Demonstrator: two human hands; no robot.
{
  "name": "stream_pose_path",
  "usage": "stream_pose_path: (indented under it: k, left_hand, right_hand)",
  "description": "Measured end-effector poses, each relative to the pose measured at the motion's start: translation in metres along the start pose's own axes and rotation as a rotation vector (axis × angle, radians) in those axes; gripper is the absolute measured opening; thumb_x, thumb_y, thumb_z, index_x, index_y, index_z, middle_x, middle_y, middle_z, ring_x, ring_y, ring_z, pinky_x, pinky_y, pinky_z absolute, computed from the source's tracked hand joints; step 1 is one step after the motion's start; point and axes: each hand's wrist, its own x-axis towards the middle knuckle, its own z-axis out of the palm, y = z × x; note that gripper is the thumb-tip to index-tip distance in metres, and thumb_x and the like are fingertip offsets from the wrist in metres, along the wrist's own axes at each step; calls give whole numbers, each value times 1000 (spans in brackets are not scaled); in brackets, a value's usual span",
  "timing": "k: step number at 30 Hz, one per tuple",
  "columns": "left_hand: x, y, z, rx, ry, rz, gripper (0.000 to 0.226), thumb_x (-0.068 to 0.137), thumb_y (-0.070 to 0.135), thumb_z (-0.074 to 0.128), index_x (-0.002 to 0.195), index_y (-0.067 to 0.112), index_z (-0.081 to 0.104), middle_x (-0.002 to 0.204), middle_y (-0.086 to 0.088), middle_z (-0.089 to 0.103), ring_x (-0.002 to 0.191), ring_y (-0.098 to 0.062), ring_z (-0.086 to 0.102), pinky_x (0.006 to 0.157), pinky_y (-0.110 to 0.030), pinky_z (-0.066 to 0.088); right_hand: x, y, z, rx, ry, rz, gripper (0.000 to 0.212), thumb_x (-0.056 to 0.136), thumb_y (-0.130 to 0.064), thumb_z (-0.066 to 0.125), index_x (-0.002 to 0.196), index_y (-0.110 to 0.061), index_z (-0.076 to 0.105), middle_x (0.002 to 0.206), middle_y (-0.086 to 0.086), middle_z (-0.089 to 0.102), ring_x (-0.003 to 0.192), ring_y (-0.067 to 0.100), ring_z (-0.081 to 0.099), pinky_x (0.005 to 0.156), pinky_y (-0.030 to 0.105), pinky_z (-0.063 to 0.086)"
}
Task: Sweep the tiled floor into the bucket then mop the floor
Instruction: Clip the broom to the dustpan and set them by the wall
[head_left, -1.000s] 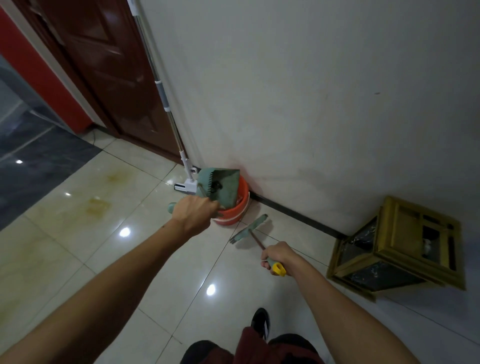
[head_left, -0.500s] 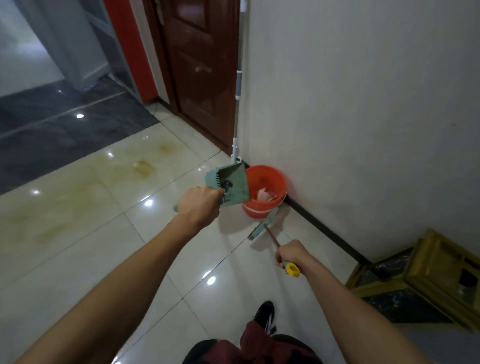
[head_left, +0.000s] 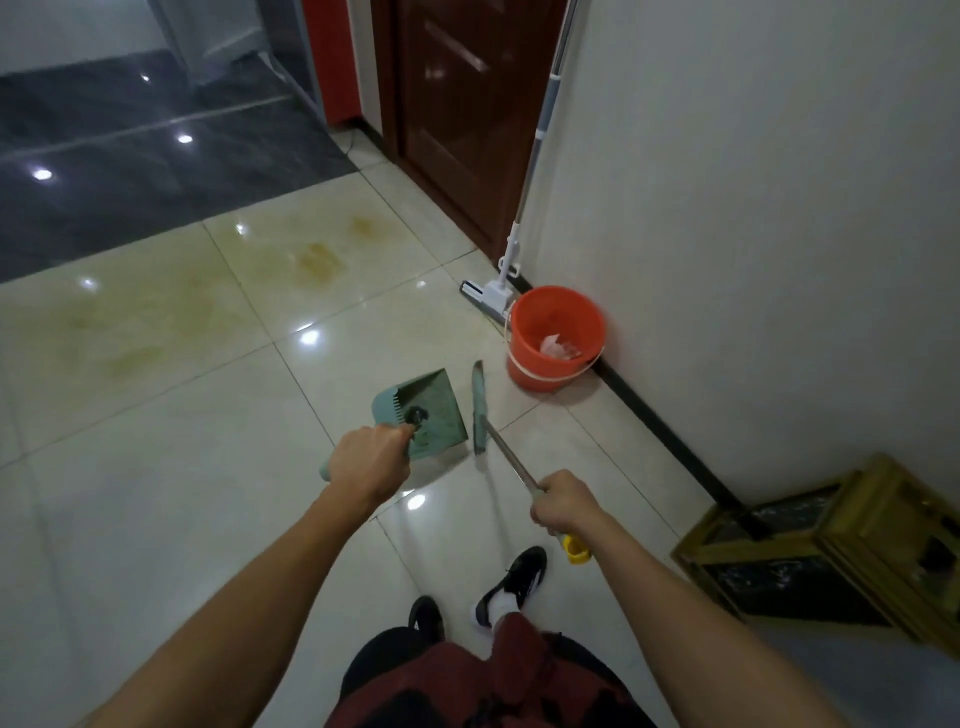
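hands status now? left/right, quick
Left hand: closed around the handle of the green plastic dustpan.
Right hand: closed around the metal handle of the green-headed broom.

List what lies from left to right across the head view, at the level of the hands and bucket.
Left hand holding the dustpan → broom head → right hand on the broom handle → orange bucket → wooden crate.

Counted: one dustpan (head_left: 428, 413), one broom (head_left: 480, 410), one orange bucket (head_left: 556, 338), one mop (head_left: 511, 260), one gold-framed box (head_left: 841, 551), two hands, two shoes.
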Motion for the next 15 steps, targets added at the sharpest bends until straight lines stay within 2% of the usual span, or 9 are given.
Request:
stream_pose_path:
  k: [2,4,7,9,11,13,15]
  left_hand:
    - [-7,-1,19,-9,-32,0,27,97,24,52,121,26,61,96,-3,71,69,-22,63,58,-32,49]
    - [-14,0,38,-22,-63,-2,28,96,23,50,122,26,62,98,-5,72,78,-27,68,62,-33,46]
    - [-23,6,62,-44,-101,1,26,95,22,49,116,26,63,97,-4,73,81,-29,69,64,-33,45]
    - [-28,11,75,-60,-125,8,24,95,23,50,115,26,62,97,-3,72,80,-28,69,63,-33,45]
    - [-34,15,87,-77,-153,13,23,97,24,51,117,25,61,97,-2,72,79,-27,69,64,-33,48]
    - [-42,18,99,-89,-176,16,26,97,23,51,122,25,61,100,-3,72,81,-27,70,66,-34,49]
    - [-50,20,111,-95,-224,26,32,99,23,50,130,25,56,106,-5,72,85,-28,71,68,-35,49]
  right_hand:
    - [-5,0,11,-39,27,-22,47,80,-17,63,127,-13,64,111,9,69,95,27,67,75,29,54]
    - [-5,1,20,-44,33,-33,46,82,-17,63,128,-15,64,117,9,68,100,27,65,77,28,51]
    - [-4,1,29,-66,13,-31,39,80,-19,61,118,-16,70,105,7,71,93,26,66,70,26,49]
    - [-5,-2,32,-87,-1,-26,22,78,-16,60,96,-13,72,83,4,66,81,26,64,55,23,42]
    - [-5,-4,35,-107,4,-13,4,76,-13,59,76,-13,63,69,2,57,72,26,60,48,22,34]
    - [-6,-4,38,-123,9,-9,4,75,-13,59,71,-15,59,68,3,57,69,25,59,48,22,34]
    - [-6,-2,43,-136,7,-1,5,75,-15,60,76,-13,63,73,4,61,71,25,63,49,22,36]
